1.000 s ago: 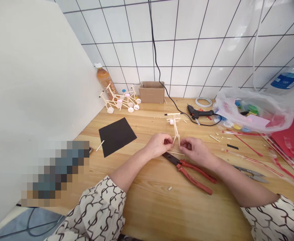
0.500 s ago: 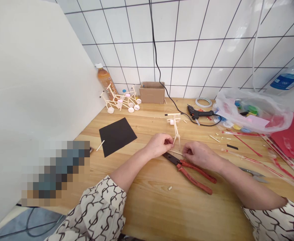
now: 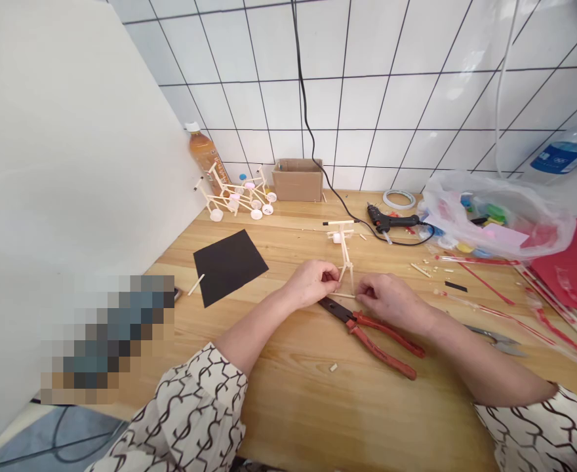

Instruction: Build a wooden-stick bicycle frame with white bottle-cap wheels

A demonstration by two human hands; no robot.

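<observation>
Now pinching a pale wooden stick frame (image 3: 345, 252) with left hand (image 3: 314, 282). With right hand (image 3: 385, 298) curled, at right end of a thin pale wooden stick (image 3: 343, 295), sideways between both; cannot tell if gripping.

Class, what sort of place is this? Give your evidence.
Probably a small craft workspace: a glue gun, red-handled pliers and little stick models share a wooden table.
</observation>
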